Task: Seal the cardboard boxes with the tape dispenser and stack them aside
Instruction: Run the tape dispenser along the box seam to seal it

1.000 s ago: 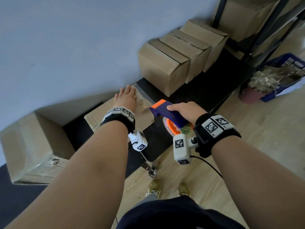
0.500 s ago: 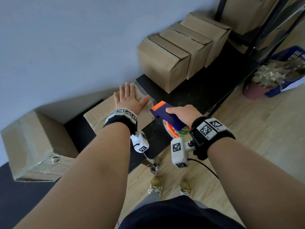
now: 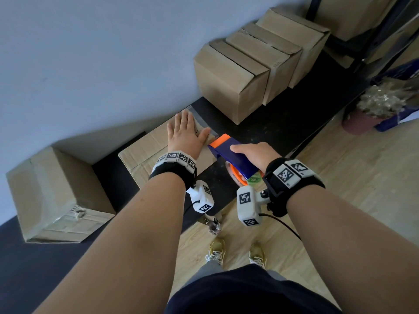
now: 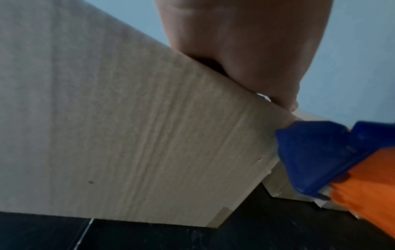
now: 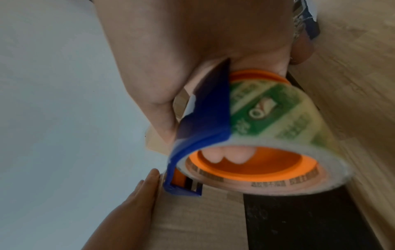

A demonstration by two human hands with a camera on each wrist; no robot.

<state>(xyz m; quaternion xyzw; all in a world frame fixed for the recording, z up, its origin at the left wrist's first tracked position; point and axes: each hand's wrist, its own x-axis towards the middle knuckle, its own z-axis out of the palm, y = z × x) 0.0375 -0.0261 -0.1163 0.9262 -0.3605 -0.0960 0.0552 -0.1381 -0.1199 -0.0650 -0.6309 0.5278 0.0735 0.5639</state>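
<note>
Three boxes [image 3: 260, 64]: we saw them in a row by the wall, past the box being sealed [image 3: 145, 152].
Left: a tipped box [image 3: 56, 196].
Left hand [image 3: 184, 134]: lay flat, fingers straight, on the box top.
Right hand [image 3: 251, 155]: gripped the tape dispenser [image 3: 231, 155] at the box's right edge.
Right wrist only: fingers [image 5: 224, 155] curled inside the roll's orange core.

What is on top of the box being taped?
The left hand lies flat on the cardboard box, beside a clear tape strip. The seam beneath the palm is hidden.
</note>
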